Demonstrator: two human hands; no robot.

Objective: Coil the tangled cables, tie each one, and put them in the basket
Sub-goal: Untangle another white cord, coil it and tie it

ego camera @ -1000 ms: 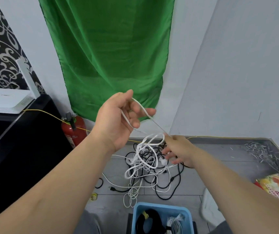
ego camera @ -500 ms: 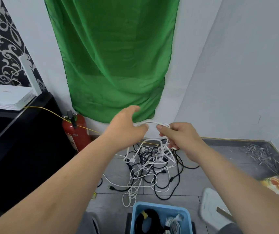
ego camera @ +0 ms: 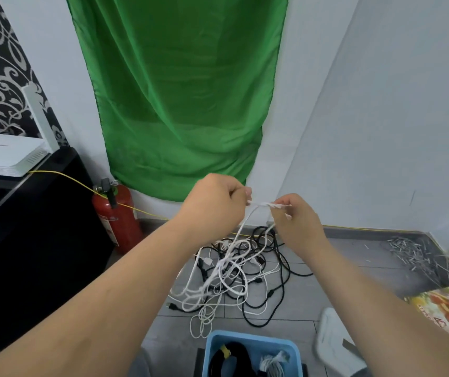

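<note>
no legible text — fire extinguisher label [ego camera: 110, 219] and colourful box print [ego camera: 446, 308] blurred

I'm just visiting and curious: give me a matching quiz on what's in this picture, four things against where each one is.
1. white cable
2. blue basket
3. fire extinguisher
4. green cloth

A. hanging on the wall
B. nearest the camera, with coiled cables inside
C. pinched between the left hand and right hand
D. standing beside the black cabinet

Pairs: 1-C, 2-B, 3-D, 4-A.
</note>
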